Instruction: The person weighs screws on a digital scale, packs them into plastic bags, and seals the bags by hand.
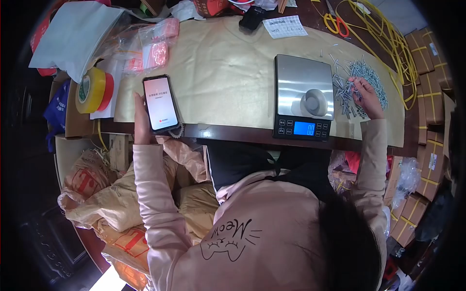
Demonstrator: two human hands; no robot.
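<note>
My left hand point(141, 120) grips the left edge of a smartphone point(161, 104) with a lit screen, near the table's front edge. At the right, my right hand point(367, 98) has its fingers pinched together over a loose pile of small metal screws point(370, 72), with screws at its fingertips; how many is hidden. Between the two hands, nearer the right, stands a digital scale point(301, 72) with a steel plate. A small round pale cup point(315, 103) rests on that plate, and the blue display point(304, 128) reads 0.0.
Yellow and red tape rolls point(94, 89) stand at the left beside clear bags with pink packets point(158, 53). Scissors point(336, 25), yellow strapping point(383, 36) and a printed paper point(285, 26) lie at the back. Strapped cartons point(429, 97) are stacked right; sacks point(116, 199) sit below left.
</note>
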